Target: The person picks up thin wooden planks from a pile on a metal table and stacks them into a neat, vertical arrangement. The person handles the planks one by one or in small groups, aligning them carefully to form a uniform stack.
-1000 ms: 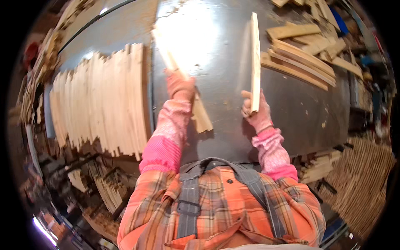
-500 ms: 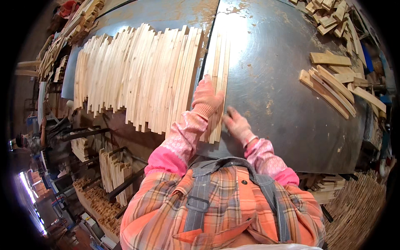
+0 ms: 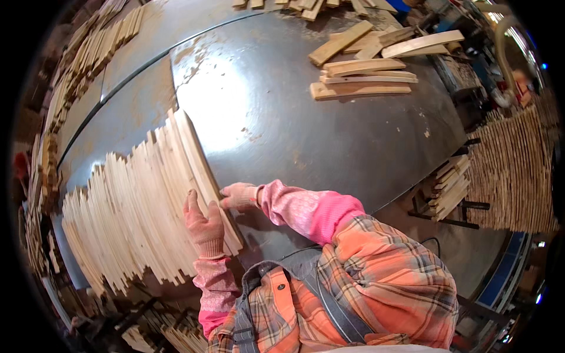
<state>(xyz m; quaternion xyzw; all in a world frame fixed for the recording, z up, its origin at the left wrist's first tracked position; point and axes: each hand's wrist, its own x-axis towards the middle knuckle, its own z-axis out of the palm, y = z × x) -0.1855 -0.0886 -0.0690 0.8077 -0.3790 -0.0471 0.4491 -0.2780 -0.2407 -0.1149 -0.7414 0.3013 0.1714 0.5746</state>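
Observation:
A wide row of long, pale wooden strips [image 3: 138, 203] lies side by side on the metal tabletop, their ends uneven. The outermost strips [image 3: 197, 159] lie along the row's right side. Over their near part is my left hand [image 3: 204, 226], in a pinkish knit glove, palm down with fingers and thumb apart. My right hand [image 3: 238, 196], gloved the same way, comes in from the right with its fingertips against the outer edge of the last strip. Neither hand is wrapped round a strip.
Curved wooden pieces [image 3: 365, 79] lie at the far right of the metal tabletop [image 3: 329, 147], near more loose offcuts [image 3: 347, 44]. Low at right, short strips [image 3: 450, 188] rest on a rack beside a tall stack of thin wood [image 3: 512, 170]. More strips [image 3: 112, 38] lie at far left.
The view has turned, so the row sits lower left. The outer strips, formerly apart from the row, now lie against it. My right hand has come onto their outer edge; my left is nearer their close end.

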